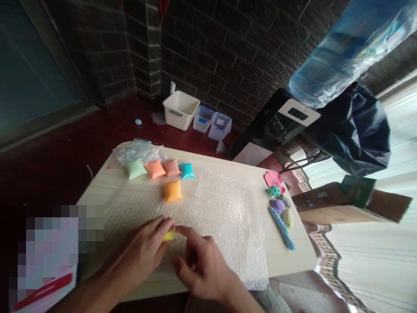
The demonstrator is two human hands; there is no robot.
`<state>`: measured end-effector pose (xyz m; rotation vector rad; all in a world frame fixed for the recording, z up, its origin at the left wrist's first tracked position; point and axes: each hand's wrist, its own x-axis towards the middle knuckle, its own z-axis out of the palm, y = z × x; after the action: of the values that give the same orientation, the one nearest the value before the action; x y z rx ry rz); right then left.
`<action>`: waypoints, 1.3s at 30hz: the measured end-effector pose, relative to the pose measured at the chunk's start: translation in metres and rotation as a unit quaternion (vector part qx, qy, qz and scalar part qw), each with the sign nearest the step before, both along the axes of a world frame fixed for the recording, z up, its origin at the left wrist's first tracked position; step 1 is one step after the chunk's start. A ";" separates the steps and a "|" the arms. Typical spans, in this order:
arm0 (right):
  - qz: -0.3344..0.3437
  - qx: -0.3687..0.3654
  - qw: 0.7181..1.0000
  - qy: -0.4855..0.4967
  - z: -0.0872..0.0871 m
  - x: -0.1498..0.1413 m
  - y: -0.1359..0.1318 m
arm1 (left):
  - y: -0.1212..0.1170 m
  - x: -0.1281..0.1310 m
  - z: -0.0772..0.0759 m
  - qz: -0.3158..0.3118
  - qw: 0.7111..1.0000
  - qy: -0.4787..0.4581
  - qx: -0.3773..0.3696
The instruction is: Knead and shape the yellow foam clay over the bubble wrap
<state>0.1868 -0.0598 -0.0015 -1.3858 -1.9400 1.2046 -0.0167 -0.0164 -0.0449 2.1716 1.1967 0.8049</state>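
Observation:
My left hand (155,237) is closed around a small piece of yellow modelling clay (169,235), mostly hidden by the fingers. My right hand (203,263) has its index finger stretched to the yellow clay's edge, near the left fingertips, while its thumb stands apart. Both hands are over a sheet of bubble wrap (224,208) on the table. Just beyond them lies a yellow-orange clay packet (173,191). Behind it sit a light green packet (135,168), an orange packet (155,169), a salmon packet (172,167) and a teal packet (187,171).
Clear plastic bags (138,151) lie at the pale table's (247,167) far left corner. Along the right side are pink clay (273,179), a green holed lump (274,191), a purple lump (277,205), a yellowish lump (287,218) and a blue roll (282,229). Bins (181,111) stand beyond.

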 end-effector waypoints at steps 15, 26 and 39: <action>-0.027 -0.026 0.999 0.035 0.008 0.003 -0.002 | -0.002 0.002 0.020 -0.036 0.997 0.053 0.045; 0.008 -0.012 1.000 -0.009 0.002 0.005 -0.008 | -0.003 0.004 0.029 -0.043 0.998 0.044 -0.002; 0.042 0.013 0.992 -0.114 -0.002 -0.012 -0.011 | -0.002 0.005 0.027 -0.057 0.986 0.134 -0.076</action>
<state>0.1748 -0.0704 -0.0040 -1.4986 -2.1815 1.0945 -0.0120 -0.0186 -0.0182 2.2473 1.2033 0.3686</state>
